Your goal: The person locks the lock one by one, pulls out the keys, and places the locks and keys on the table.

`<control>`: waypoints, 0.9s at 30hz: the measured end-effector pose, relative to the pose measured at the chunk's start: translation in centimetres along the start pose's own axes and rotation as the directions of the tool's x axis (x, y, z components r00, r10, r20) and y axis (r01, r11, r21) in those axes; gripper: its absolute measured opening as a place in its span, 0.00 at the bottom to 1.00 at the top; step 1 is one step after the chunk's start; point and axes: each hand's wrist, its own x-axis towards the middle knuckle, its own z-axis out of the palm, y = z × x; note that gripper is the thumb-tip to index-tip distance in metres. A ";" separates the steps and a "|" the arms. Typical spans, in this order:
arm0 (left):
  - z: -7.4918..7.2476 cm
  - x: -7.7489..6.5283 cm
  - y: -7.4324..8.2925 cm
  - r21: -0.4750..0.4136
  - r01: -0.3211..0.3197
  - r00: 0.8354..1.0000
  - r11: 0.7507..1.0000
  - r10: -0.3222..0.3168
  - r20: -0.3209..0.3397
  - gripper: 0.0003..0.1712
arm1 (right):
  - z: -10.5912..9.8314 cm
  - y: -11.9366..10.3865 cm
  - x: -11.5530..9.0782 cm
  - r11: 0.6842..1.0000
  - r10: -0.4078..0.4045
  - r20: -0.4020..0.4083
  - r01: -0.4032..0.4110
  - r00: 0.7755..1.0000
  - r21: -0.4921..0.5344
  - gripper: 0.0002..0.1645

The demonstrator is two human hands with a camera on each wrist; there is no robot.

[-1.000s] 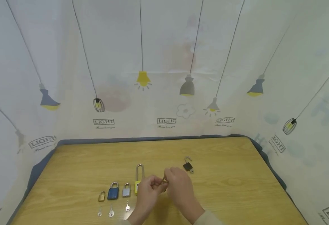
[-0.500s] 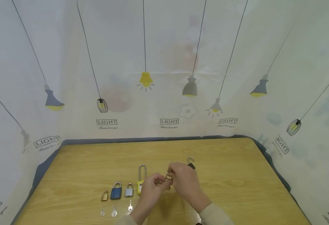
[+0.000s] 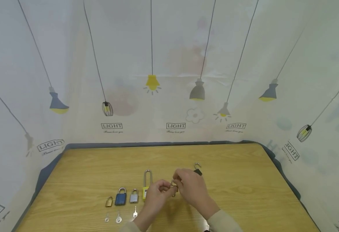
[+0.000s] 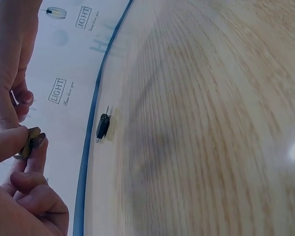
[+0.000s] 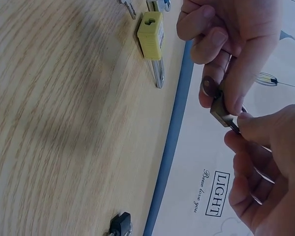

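Observation:
A small brass padlock (image 5: 220, 111) is held up between both hands over the table. My left hand (image 3: 157, 195) pinches its body between thumb and fingers. The round head of a key (image 5: 209, 86) sticks out from the body's bottom, by the left fingers. My right hand (image 3: 192, 187) pinches the thin metal shackle (image 3: 173, 182) with thumb and fingertips. Whether the shackle is free at one end cannot be made out. Just behind the right hand lies a black padlock (image 3: 198, 172) with its shackle open, partly covered in the head view.
Left of the hands stand in a row a yellow long-shackle padlock (image 3: 145, 191), a silver padlock (image 3: 134, 197), a blue padlock (image 3: 121, 198) and a small brass one. Several keys (image 3: 135, 212) lie before them on the wooden table (image 3: 244, 187). A printed curtain surrounds it.
My right hand has shifted slightly right from the left hand, so more of the brass padlock's shackle shows. It now covers part of the black padlock. The head view has turned a little left.

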 end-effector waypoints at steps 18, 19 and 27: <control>-0.9 0.8 0.2 0.024 0.053 0.998 0.998 -0.053 0.015 0.18 | 0.0 1.9 -1.6 0.963 0.173 0.056 -0.180 0.983 0.201 0.12; -1.0 0.9 0.2 0.024 0.061 0.998 0.998 -0.061 0.016 0.18 | 0.1 2.0 -1.8 0.952 0.187 0.076 -0.200 0.979 0.232 0.12; -1.3 1.2 0.5 0.009 0.094 0.995 0.996 -0.094 0.030 0.19 | 1.8 2.2 -2.9 0.801 0.249 0.232 -0.334 0.941 0.498 0.12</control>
